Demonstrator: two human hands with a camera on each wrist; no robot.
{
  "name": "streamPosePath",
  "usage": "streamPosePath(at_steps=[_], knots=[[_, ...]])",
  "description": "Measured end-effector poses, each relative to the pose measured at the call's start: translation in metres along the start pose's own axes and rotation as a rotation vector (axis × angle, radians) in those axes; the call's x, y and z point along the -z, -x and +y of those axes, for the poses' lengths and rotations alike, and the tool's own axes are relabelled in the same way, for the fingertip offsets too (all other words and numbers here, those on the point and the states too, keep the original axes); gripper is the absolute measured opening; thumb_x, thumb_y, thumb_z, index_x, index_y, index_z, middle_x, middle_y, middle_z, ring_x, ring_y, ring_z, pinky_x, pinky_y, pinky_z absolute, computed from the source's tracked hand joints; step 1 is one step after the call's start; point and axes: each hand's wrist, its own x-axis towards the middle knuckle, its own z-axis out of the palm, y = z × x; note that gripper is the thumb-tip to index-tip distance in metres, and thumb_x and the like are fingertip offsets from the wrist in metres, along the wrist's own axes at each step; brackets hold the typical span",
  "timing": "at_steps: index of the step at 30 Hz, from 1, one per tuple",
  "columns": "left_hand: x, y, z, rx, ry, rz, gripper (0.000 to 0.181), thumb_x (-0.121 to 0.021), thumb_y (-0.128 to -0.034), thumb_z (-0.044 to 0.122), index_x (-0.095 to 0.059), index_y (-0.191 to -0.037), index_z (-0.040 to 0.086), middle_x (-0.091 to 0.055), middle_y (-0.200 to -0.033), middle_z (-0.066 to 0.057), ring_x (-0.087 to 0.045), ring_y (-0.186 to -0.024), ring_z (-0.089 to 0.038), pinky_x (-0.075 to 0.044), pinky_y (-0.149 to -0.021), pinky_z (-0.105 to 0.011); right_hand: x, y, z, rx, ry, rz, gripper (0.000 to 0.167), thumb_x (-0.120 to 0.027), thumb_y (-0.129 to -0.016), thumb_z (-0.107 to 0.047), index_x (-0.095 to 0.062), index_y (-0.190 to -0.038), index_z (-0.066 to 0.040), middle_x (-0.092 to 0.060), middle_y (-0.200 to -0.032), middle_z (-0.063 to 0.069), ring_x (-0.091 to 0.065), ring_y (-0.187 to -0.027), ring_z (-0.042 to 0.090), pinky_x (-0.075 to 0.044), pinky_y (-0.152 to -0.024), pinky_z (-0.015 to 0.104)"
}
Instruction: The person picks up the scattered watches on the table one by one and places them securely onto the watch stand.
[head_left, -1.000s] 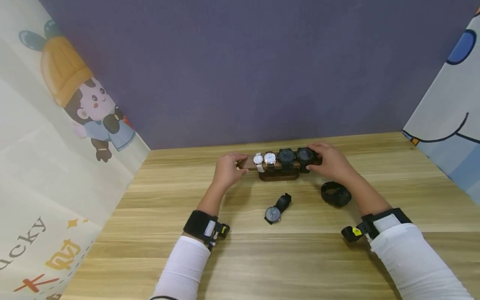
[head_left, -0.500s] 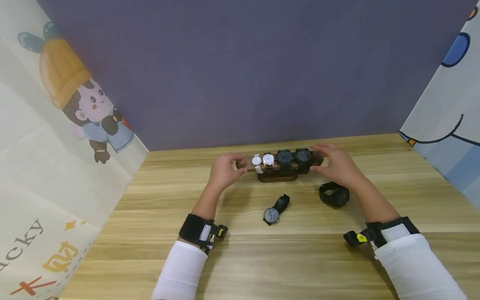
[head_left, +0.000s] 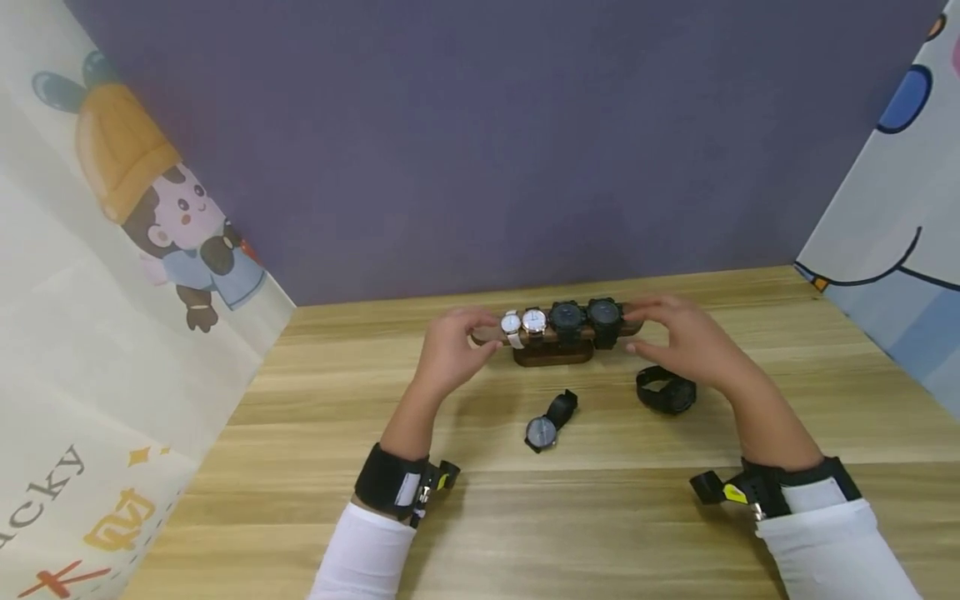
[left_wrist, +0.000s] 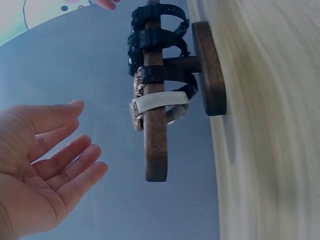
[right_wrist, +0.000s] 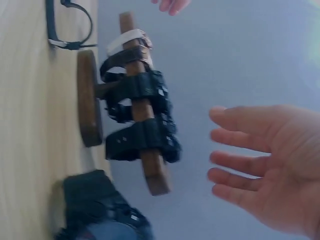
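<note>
A wooden watch stand [head_left: 552, 356] stands near the back of the table, its bar bearing several watches. From left to right these are a white-strapped watch [head_left: 511, 323], a dark-strapped watch with a white dial [head_left: 535, 321] and two black watches [head_left: 567, 318]. My left hand [left_wrist: 45, 170] hovers off the bar's left end [left_wrist: 156, 155], fingers extended and holding nothing. Beyond the right end of the bar [right_wrist: 156, 175], my right hand [right_wrist: 280, 165] is likewise apart from it, fingers spread. The wrist views show a gap between each hand and the wood.
A grey-dialled watch with a black strap [head_left: 542, 432] lies in front of the stand. Another black watch [head_left: 666, 390] lies on its side below my right hand. A dark grey panel [head_left: 525, 150] rises behind the wooden table [head_left: 570, 533], with printed sheets at both sides.
Both hands have let go of the bar's ends. My right hand has drawn back to the right, while my left fingers have loosened. The stand and watches keep their places on the table.
</note>
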Motion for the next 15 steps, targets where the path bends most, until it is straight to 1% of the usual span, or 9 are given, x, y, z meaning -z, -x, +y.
streamPosePath(at_steps=[2,5,9,12,15], knots=[[0.002,0.002,0.001,-0.004,-0.003,-0.005,0.025,-0.079,-0.0827,0.013,-0.075,-0.106,0.006,-0.070,-0.115,-0.005,-0.063,-0.108,-0.023,-0.055,-0.084,-0.035,0.003,0.002,-0.001,-0.008,0.024,-0.043,0.047,-0.072,-0.090,-0.019,-0.059,-0.129,0.003,-0.045,-0.139,0.028,-0.039,-0.128,0.049,-0.034,-0.101,0.066],[0.004,0.003,0.003,-0.005,-0.003,-0.008,0.025,-0.079,-0.0829,0.014,-0.075,-0.107,0.005,-0.070,-0.115,-0.005,-0.062,-0.109,-0.023,-0.054,-0.086,-0.036,0.009,0.005,0.000,-0.045,0.061,-0.101,0.054,-0.072,-0.089,-0.021,-0.055,-0.134,0.004,-0.041,-0.141,0.031,-0.035,-0.129,0.052,-0.032,-0.102,0.068],[0.007,0.005,0.005,-0.001,-0.001,-0.008,0.026,-0.079,-0.0836,0.015,-0.074,-0.107,0.006,-0.069,-0.116,-0.004,-0.062,-0.109,-0.022,-0.054,-0.087,-0.036,0.014,0.008,0.007,-0.098,0.102,-0.158,0.062,-0.073,-0.087,-0.025,-0.051,-0.134,0.009,-0.039,-0.139,0.037,-0.033,-0.127,0.056,-0.032,-0.100,0.070],[0.010,0.006,0.008,-0.006,0.004,-0.005,0.025,-0.078,-0.0842,0.016,-0.075,-0.107,0.007,-0.069,-0.116,-0.004,-0.062,-0.109,-0.022,-0.054,-0.088,-0.036,0.013,0.010,0.017,-0.154,0.137,-0.231,0.071,-0.076,-0.085,-0.030,-0.049,-0.132,0.015,-0.040,-0.135,0.041,-0.036,-0.123,0.059,-0.036,-0.097,0.069],[0.012,0.006,0.010,-0.023,0.009,0.008,0.025,-0.079,-0.0835,0.016,-0.075,-0.106,0.008,-0.069,-0.115,-0.003,-0.062,-0.109,-0.022,-0.054,-0.088,-0.036,0.010,0.010,0.027,-0.225,0.140,-0.337,0.079,-0.077,-0.083,-0.038,-0.048,-0.129,0.020,-0.045,-0.129,0.042,-0.044,-0.117,0.059,-0.043,-0.091,0.065]])
